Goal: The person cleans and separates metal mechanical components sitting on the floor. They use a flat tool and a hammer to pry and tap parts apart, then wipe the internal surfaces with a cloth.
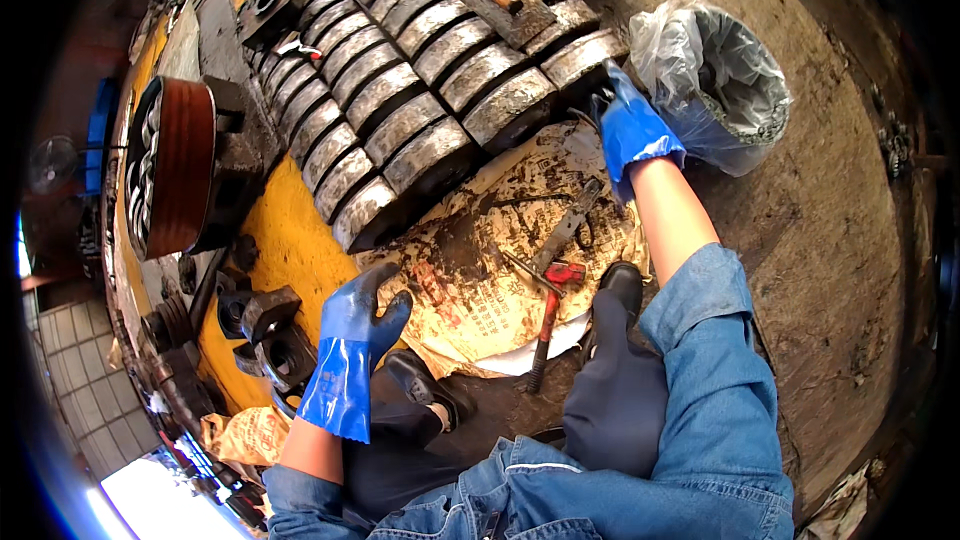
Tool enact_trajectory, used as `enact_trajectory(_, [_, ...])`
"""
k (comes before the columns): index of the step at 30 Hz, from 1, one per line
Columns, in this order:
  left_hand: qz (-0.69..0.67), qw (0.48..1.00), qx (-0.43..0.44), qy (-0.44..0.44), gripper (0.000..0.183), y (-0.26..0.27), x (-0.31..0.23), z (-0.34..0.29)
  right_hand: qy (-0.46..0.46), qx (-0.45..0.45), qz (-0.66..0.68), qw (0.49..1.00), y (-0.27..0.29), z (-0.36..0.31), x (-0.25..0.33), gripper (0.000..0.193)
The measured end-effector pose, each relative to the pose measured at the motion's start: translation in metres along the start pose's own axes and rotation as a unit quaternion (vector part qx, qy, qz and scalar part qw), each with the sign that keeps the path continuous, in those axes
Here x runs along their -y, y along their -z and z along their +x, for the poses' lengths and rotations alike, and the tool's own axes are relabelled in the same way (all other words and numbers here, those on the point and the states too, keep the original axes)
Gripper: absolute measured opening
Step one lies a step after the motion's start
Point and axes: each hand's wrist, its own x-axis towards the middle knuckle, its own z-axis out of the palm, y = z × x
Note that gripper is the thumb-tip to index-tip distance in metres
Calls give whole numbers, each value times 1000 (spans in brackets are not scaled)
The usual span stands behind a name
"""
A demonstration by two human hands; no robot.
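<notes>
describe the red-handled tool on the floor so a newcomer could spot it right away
Start at the stained paper sheet spread below the rows of curved metal blocks. At its lower edge, near the black shoe, lies the red-handled tool, pointing down off the paper. The grey metal bar beside it has no red.

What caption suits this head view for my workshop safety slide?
Blue-gloved right hand reaches the greasy metal blocks; left hand hovers open near stained paper.

Both hands blue-gloved. Left hand hangs low, fingers spread loose. Right hand stretched far forward, forearm bare, denim sleeve rolled.
</notes>
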Motion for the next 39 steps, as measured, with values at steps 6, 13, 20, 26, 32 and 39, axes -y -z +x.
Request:
enact_trajectory(6, [39, 981, -16, -191, 47, -14, -47, 118, -55, -59, 32, 996, -29, 23, 12, 43])
enact_trajectory(13, [96, 967, -62, -229, 51, -65, -173, 248, -89, -69, 14, 994, -16, 17, 16, 39])
enact_trajectory(20, [45, 979, 87, -178, 62, -168, -242, 313, -131, -62, 21, 989, 5, -20, 5, 34])
enact_trajectory(26, [19, 978, 146, -150, 55, -164, -259, 315, -142, -77, 45, 986, 17, -37, 0, 31])
enact_trajectory(32, [-215, 955, 140, -150, 47, -139, -235, 290, -158, -80, 63, 982, 10, -66, -2, 27])
enact_trajectory(39, [-369, 895, 90, -232, 37, -83, -225, 207, -172, -89, 62, 979, 10, -127, 18, 23])
